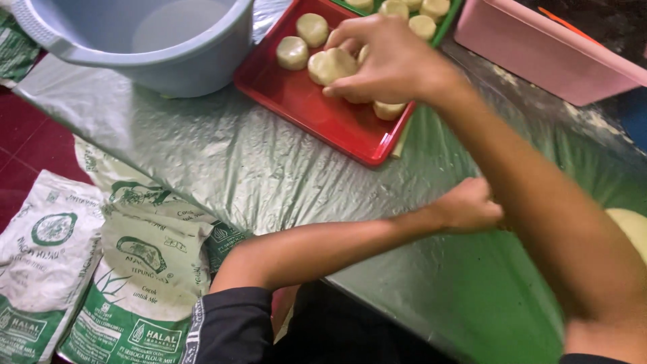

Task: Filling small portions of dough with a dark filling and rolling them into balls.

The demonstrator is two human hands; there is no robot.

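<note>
My right hand reaches over the red tray and pinches a pale round dough piece between thumb and fingers, just above the tray's floor. Other dough rounds lie in the tray's far part, and one sits under my wrist. My left hand rests curled into a fist on the plastic-covered table, close to my right forearm, which hides its fingertips. A large pale dough mass shows at the right edge.
A blue-grey basin stands left of the red tray. A green tray with more dough rounds lies behind it, next to a pink tub. Flour sacks lie on the red floor at lower left.
</note>
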